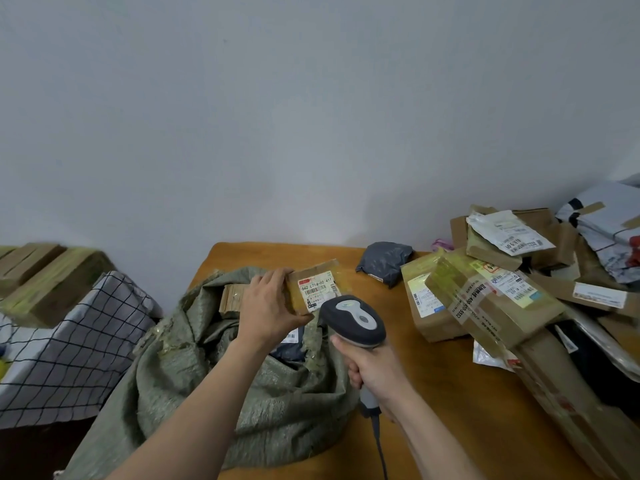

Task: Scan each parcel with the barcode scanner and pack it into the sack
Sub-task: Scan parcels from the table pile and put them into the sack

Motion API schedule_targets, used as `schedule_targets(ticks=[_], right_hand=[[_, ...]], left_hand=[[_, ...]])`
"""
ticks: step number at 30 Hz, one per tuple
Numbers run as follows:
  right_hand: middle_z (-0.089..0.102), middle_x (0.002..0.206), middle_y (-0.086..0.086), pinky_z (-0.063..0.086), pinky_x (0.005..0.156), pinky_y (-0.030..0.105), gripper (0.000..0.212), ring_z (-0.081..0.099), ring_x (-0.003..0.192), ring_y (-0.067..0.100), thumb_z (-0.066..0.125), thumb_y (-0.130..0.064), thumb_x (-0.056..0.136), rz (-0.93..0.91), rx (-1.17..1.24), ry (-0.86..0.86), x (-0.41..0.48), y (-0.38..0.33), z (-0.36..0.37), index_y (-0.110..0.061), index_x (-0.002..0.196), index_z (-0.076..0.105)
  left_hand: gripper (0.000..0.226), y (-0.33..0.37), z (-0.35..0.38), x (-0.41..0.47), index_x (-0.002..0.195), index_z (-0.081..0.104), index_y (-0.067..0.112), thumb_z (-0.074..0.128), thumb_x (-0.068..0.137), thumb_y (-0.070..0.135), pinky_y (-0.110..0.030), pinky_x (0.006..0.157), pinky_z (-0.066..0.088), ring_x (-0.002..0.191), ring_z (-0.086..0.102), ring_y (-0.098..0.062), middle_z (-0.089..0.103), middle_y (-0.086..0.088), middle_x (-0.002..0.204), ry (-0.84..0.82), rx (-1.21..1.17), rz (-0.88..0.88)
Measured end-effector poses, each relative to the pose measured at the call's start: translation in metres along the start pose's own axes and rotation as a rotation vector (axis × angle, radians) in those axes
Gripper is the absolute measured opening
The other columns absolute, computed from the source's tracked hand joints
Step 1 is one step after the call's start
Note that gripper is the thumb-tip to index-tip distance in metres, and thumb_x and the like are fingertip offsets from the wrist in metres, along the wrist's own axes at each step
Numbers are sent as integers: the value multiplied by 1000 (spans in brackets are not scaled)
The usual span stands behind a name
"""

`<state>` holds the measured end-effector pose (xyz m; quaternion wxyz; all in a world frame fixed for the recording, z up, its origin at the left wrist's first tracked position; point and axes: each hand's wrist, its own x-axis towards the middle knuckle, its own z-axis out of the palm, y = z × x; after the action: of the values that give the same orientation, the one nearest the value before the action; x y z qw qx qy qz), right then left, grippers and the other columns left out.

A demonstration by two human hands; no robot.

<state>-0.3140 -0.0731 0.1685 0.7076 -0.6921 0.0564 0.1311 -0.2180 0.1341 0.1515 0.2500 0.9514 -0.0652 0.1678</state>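
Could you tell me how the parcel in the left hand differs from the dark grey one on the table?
The held parcel is a tan cardboard box; the dark grey parcel is a crumpled bag. The left hand grips the box over the sack; the grey one lies untouched on the table. Neither is packed.

Plain grey wall (311,116) behind an orange-brown wooden table (457,393), with a black-checked white cloth (69,341) at left.

One scanner (353,318), one sack (207,393) (parcels (485,292) heaped, uncountable).
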Motion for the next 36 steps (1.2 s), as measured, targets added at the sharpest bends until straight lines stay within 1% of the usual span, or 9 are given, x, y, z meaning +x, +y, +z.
schedule_targets(ticks=[4, 9, 16, 20, 22, 28, 31, 34, 36], right_hand=[[47, 53, -3, 39, 48, 22, 34, 43, 47, 10, 73, -20, 94, -2, 27, 37, 2, 0, -2, 11, 107, 67], [47, 52, -3, 39, 49, 23, 39, 43, 47, 10, 72, -21, 95, -8, 14, 29, 2, 1, -3, 16, 107, 65], [48, 52, -4, 41, 49, 22, 35, 44, 46, 9, 73, -21, 94, 26, 34, 26, 5, 4, -2, 11, 107, 68], [47, 52, -3, 40, 49, 23, 37, 43, 47, 10, 73, -21, 94, 37, 47, 38, 8, 5, -1, 13, 106, 67], [48, 53, -2, 41, 49, 23, 37, 43, 47, 11, 74, -22, 93, 49, 54, 47, 10, 6, 0, 13, 104, 67], [47, 54, 0, 40, 50, 25, 26, 43, 48, 12, 76, -24, 91, 76, 69, 41, 17, 7, 7, 0, 88, 68], [47, 54, -1, 40, 49, 24, 26, 42, 48, 11, 76, -23, 92, 95, 68, 16, 23, 7, 14, 2, 96, 71], [45, 53, 1, 37, 50, 27, 25, 40, 48, 15, 76, -22, 92, 90, 2, -39, 30, 5, 26, -11, 72, 64], [45, 52, 1, 37, 50, 28, 24, 40, 48, 16, 76, -18, 92, 78, -34, -60, 35, 5, 36, -14, 72, 63]], left_hand=[[88, -3, -3, -1, 123, 60, 29, 87, 54, 75, -28, 76, 59, 86, 71, -8, 73, 9, 99, -158, -477, -368], [103, -12, 2, 0, 123, 68, 22, 81, 46, 89, -41, 87, 63, 87, 76, -12, 78, 3, 97, -208, -563, -471], [104, -6, 2, 0, 126, 69, 18, 74, 53, 91, -36, 85, 62, 91, 73, -8, 75, 6, 101, -204, -543, -460], [80, -7, 1, -1, 131, 57, 21, 96, 66, 46, -17, 70, 56, 92, 67, -6, 67, 9, 108, -239, -509, -396], [82, -11, 2, -2, 132, 52, 24, 99, 65, 29, -14, 69, 50, 95, 63, -3, 63, 11, 111, -217, -461, -363], [88, -32, 8, -5, 123, 45, 33, 101, 58, 17, -38, 83, 63, 105, 63, -11, 59, 11, 117, -121, -354, -341], [89, -45, 10, -9, 122, 46, 34, 102, 54, 23, -40, 83, 63, 104, 63, -10, 58, 11, 117, -107, -315, -334], [88, -56, 10, -13, 127, 49, 29, 100, 55, 28, -35, 90, 56, 112, 55, -13, 55, 7, 124, -65, -220, -252], [85, -61, 11, -12, 128, 53, 24, 99, 56, 27, -33, 94, 52, 114, 51, -15, 53, 4, 126, -43, -183, -186]])
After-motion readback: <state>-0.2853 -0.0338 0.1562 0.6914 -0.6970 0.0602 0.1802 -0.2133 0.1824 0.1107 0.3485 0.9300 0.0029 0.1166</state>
